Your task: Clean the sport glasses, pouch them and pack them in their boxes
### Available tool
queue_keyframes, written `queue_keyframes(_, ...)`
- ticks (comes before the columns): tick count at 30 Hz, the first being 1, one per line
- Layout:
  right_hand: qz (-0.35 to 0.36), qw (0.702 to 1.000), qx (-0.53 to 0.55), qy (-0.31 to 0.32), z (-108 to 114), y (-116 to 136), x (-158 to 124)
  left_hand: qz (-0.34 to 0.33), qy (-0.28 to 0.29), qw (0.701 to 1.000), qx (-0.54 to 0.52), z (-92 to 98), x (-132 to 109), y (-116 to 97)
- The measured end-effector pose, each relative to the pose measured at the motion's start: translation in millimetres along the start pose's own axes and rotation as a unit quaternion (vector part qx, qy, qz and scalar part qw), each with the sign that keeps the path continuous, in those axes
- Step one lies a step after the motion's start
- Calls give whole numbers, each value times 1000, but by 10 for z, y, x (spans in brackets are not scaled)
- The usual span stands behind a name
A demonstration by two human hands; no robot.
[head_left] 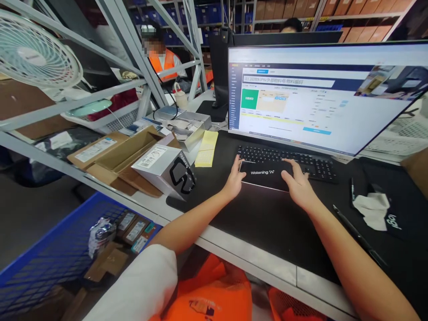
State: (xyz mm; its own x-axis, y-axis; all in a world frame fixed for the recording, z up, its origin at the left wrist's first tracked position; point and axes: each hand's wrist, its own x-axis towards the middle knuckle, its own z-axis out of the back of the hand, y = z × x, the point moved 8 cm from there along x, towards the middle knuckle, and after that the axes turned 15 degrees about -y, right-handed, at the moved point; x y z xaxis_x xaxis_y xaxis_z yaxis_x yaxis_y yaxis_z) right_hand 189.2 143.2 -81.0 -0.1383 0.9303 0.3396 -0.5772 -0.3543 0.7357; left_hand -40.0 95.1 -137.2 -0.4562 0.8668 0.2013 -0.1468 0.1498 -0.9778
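Observation:
A flat black box [265, 178] printed "Wakening" is held level between my two hands, just in front of the keyboard [264, 154]. My left hand [233, 182] is closed on its left end, thumb on top. At the opposite end, my right hand [301, 187] grips it with the thumb over the front and the index finger along the far edge. To the left stands a silver-grey carton [157, 171] showing black goggles. An open brown cardboard box [123, 154] lies beside that carton.
Behind the keyboard rises a lit monitor [321, 102]. Yellow notes [206, 149] and an open grey box [190, 127] lie left of it. A crumpled tissue [372, 209] and a black pen [357, 234] are at right. Below left sits a blue crate [43, 249]; a fan [36, 53] stands above.

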Motion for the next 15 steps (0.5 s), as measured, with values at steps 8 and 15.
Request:
queue_keyframes(8,87,990,-80,81,-82,-281,108,51,47,998,14,62,143,-13)
queue_keyframes(15,179,954,-201,133,-68,235,-274,35,87,996,-3,40,159,-81)
